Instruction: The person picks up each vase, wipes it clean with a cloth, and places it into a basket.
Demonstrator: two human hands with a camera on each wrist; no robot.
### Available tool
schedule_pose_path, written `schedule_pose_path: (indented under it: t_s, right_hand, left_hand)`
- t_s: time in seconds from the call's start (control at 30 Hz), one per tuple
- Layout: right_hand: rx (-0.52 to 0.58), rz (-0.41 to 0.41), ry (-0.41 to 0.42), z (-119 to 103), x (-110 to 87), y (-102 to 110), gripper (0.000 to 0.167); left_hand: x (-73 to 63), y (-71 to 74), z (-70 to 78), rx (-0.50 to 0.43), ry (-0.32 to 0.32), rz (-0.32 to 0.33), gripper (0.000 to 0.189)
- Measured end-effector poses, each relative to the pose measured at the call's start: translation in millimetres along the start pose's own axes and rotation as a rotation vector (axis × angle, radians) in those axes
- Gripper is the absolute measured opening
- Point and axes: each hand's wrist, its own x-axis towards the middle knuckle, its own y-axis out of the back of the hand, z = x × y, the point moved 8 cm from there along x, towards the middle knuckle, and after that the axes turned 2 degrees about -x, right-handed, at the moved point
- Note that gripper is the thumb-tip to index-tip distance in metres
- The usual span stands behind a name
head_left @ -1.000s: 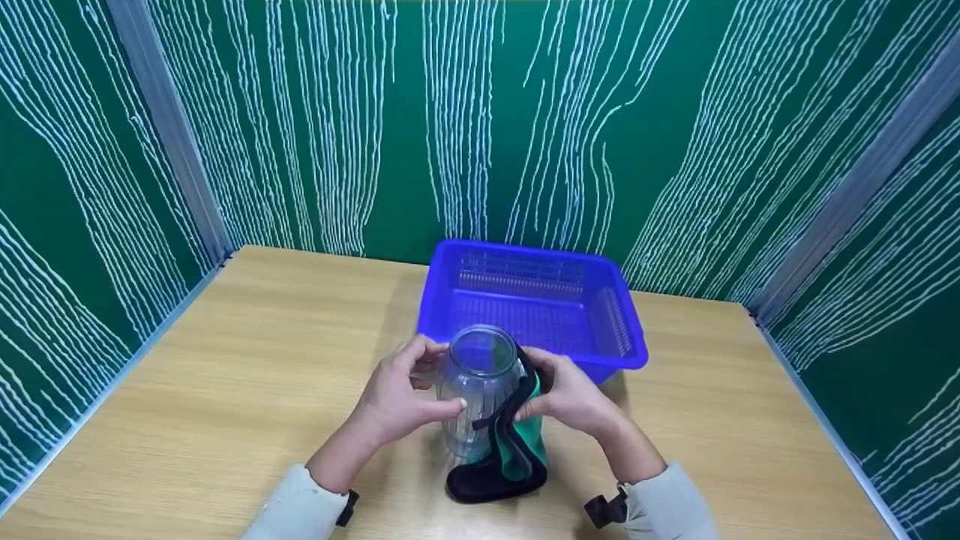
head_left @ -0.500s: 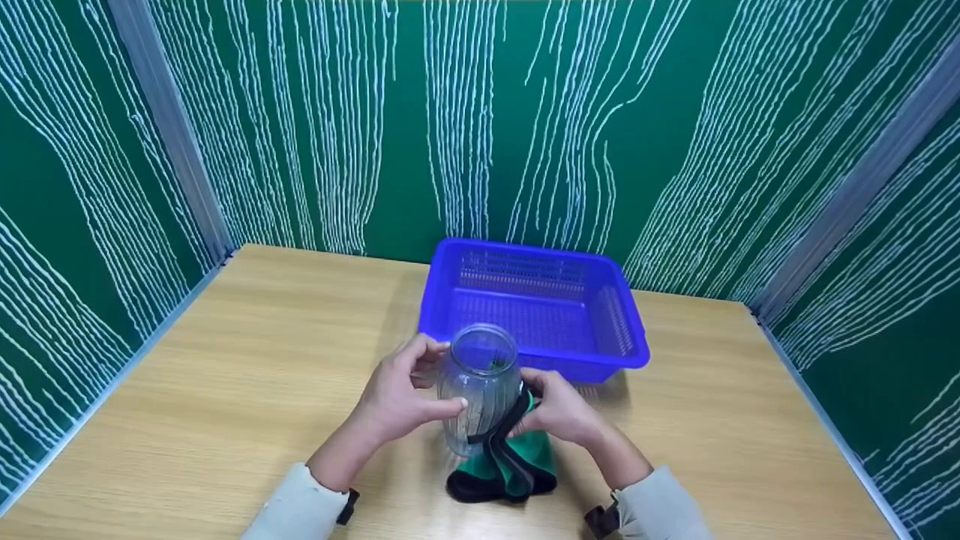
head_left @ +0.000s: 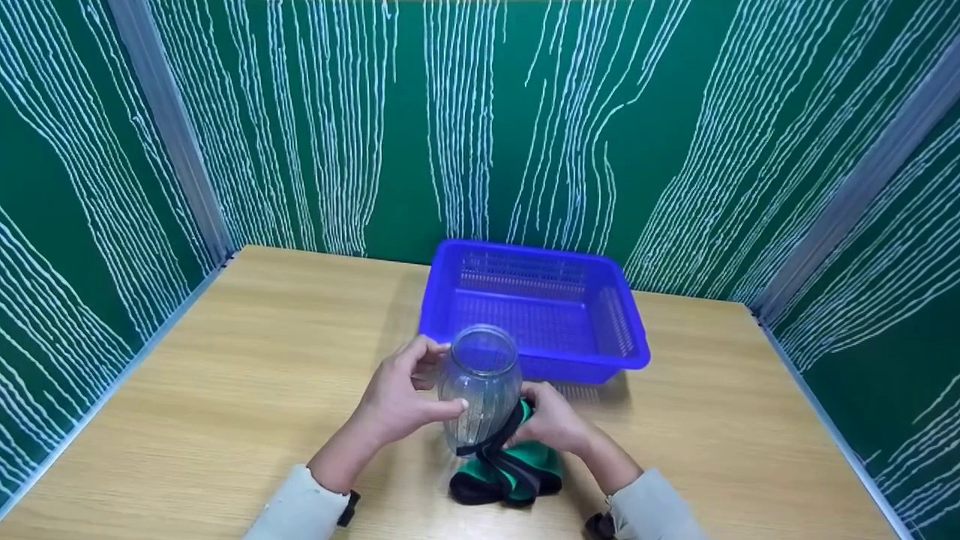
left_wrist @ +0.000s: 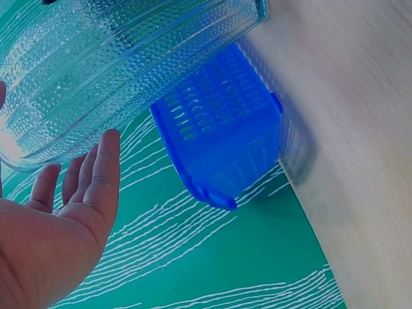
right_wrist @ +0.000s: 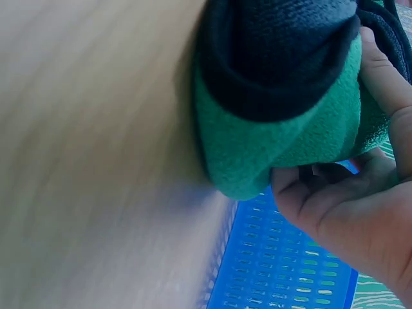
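A clear ribbed glass jar (head_left: 480,409) with an open top stands upright near the middle of the table. My left hand (head_left: 397,394) holds its left side, thumb in front and fingers behind; the left wrist view shows the fingers (left_wrist: 106,167) along the bumpy glass (left_wrist: 129,71). A green cloth with black edging (head_left: 536,457) lies bunched at the jar's lower right. Between thumb and fingers, my right hand (head_left: 559,420) pinches its upper part against the jar. In the right wrist view, the cloth (right_wrist: 309,138) hangs in folds from that hand, its lower part reaching the table.
Right behind the jar is a blue plastic basket (head_left: 634,330) with slotted sides. Green panels with white wavy lines (head_left: 405,150) enclose the wooden table (head_left: 285,337) at the back and both sides. Grey posts (head_left: 176,142) mark the corners.
My right hand has slid down the jar's right side with the cloth, which has sunk and bunched lower on the table. The left hand and the jar have stayed in place.
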Motion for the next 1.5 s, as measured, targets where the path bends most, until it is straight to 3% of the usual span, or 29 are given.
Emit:
schedule_pose_path:
  t_s: [0.2, 0.8, 1.0, 1.27, 1.5]
  right_hand:
    - [-0.077, 0.013, -0.007, 4.6, -1.1, -4.0, 0.048]
    - [-0.086, -0.002, -0.025, 5.2, -2.9, -2.6, 0.05]
    - [0.005, -0.014, -0.049, 1.3, -3.8, 3.9, 0.057]
    - [0.192, -0.057, 0.055, -18.5, -7.3, 18.3, 0.075]
    - [0.233, -0.03, 0.104, -31.5, -8.1, 31.6, 0.09]
  left_hand:
    - [-1.3, -0.7, -1.6, 0.009, -0.013, 0.013, 0.056]
    - [-0.9, -2.6, -1.4, 0.051, -0.005, -0.008, 0.058]
    - [-0.7, -2.0, -0.2, 0.024, -0.016, -0.019, 0.057]
    - [0.7, -3.5, -0.1, -0.04, 0.007, -0.07, 0.058]
    - [1.8, -3.2, -1.2, -0.036, 0.021, -0.094, 0.057]
